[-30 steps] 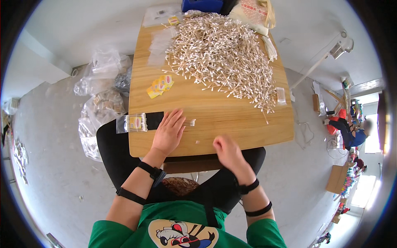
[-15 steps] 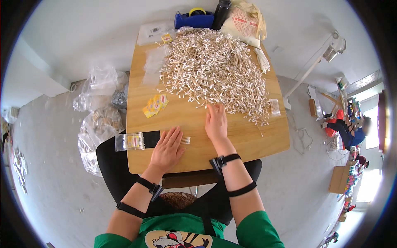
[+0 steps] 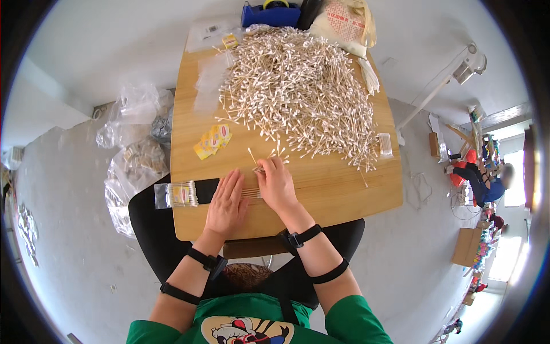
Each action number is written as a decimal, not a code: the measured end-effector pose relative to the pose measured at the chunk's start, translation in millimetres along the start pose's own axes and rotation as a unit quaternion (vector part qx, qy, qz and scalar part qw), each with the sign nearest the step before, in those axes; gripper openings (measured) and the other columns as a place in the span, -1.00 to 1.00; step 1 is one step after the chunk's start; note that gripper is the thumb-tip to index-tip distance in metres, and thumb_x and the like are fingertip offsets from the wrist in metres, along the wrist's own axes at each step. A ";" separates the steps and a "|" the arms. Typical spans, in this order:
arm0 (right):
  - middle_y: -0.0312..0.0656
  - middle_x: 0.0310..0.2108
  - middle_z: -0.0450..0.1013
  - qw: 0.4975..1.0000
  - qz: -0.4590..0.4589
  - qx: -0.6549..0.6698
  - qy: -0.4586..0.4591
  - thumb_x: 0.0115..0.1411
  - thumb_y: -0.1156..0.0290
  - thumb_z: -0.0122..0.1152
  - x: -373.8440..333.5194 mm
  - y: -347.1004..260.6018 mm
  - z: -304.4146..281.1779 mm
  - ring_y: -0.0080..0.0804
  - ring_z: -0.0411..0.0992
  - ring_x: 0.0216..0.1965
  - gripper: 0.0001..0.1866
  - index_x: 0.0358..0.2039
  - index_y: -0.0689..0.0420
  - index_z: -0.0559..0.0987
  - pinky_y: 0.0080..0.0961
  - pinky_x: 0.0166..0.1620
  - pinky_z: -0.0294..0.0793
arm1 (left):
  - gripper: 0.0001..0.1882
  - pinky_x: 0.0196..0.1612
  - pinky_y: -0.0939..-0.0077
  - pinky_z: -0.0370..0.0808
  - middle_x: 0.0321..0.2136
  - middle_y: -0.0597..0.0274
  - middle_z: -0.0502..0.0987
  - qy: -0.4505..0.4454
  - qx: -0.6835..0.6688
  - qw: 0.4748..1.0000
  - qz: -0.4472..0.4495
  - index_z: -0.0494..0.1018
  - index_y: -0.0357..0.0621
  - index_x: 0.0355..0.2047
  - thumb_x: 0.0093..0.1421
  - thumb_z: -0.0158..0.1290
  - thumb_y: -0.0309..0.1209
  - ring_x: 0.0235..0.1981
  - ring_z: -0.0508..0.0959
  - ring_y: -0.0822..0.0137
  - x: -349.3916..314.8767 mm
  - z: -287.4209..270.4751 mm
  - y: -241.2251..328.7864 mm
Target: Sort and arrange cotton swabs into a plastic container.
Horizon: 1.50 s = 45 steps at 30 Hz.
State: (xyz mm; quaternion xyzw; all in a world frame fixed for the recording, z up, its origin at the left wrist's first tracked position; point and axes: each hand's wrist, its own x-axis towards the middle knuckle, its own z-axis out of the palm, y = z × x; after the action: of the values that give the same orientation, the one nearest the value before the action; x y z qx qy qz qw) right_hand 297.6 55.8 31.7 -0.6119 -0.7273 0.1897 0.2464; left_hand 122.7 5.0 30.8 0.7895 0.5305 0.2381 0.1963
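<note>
My left hand (image 3: 225, 202) lies flat with fingers stretched, over the right end of a black strip (image 3: 207, 191) near the table's front edge. From under it a row of cotton swabs (image 3: 250, 193) sticks out to the right. My right hand (image 3: 277, 184) is closed in a pinch on a few loose cotton swabs (image 3: 251, 155), whose white tips point up past the fingers. It is just above the row's right end and partly hides it. At the strip's left end is a clear packet of swabs (image 3: 182, 195) with a yellow label.
A large heap of cotton swabs (image 3: 298, 86) covers the far part of the wooden table (image 3: 344, 189). Yellow cards (image 3: 213, 141) and clear bags (image 3: 207, 89) lie left of it. A small swab bundle (image 3: 385, 145) sits at right. Behind stand a blue tape dispenser (image 3: 269, 15) and a cloth bag (image 3: 344, 26).
My right hand has moved from the heap's near edge toward my left hand, and now pinches a few swabs. The left hand stays flat by the row.
</note>
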 end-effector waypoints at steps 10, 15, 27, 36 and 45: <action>-0.12 -0.07 0.42 0.998 -0.016 -0.014 0.062 0.10 0.62 0.19 -7.4 34.5 -28.8 -0.06 0.50 -0.15 -0.65 -0.09 0.04 0.57 -0.22 -0.16 0.52 | -0.62 0.28 0.03 0.30 0.15 -0.02 0.42 0.060 -0.050 0.996 0.044 0.48 -0.22 -0.01 0.12 0.05 -0.61 0.23 0.36 -0.04 58.4 3.9 -17.2; -0.12 -0.15 0.39 0.999 -0.024 -0.042 0.013 0.13 0.50 0.24 -7.0 30.2 -34.5 -0.06 0.49 -0.19 -0.77 -0.17 0.00 0.57 -0.19 -0.19 0.52 | -0.73 0.20 0.15 0.37 0.00 0.08 0.49 0.026 0.043 0.992 0.113 0.51 -0.18 -0.18 0.06 0.09 -0.60 0.15 0.41 0.02 78.8 6.1 -19.1; -0.24 -0.35 0.41 0.998 -0.021 0.005 0.051 0.05 0.41 0.42 -31.0 51.6 -44.5 -0.24 0.50 -0.39 -0.87 -0.41 0.08 0.61 -0.30 -0.32 0.47 | -0.93 -0.16 0.16 0.47 -0.39 0.10 0.49 0.044 -0.080 0.993 -0.077 0.51 -0.17 -0.47 0.06 0.20 -0.50 -0.24 0.50 0.00 65.2 6.9 -18.8; -0.25 -0.39 0.46 0.995 0.030 -0.009 0.091 0.05 0.40 0.41 -46.6 63.2 -53.4 -0.20 0.51 -0.37 -0.89 -0.41 0.05 0.63 -0.30 -0.31 0.49 | -0.87 -0.17 0.18 0.47 -0.39 0.12 0.49 0.062 -0.034 0.996 -0.045 0.51 -0.16 -0.47 0.02 0.26 -0.46 -0.24 0.50 0.00 76.2 25.2 4.2; -0.25 -0.39 0.47 0.990 0.075 -0.022 0.120 0.10 0.40 0.38 -37.7 75.3 -56.5 -0.20 0.51 -0.38 -0.92 -0.43 0.07 0.63 -0.30 -0.32 0.47 | -0.79 -0.14 0.18 0.47 -0.35 0.13 0.48 0.011 -0.110 0.993 -0.031 0.50 -0.17 -0.46 -0.11 0.32 -0.56 -0.21 0.49 0.01 56.8 10.3 -15.2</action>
State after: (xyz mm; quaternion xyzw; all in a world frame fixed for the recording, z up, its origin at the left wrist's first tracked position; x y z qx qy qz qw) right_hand 395.8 30.7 29.0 -0.6881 -0.6487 0.1171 0.3034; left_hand 135.8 62.8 23.4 0.7437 0.5276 0.2973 0.2830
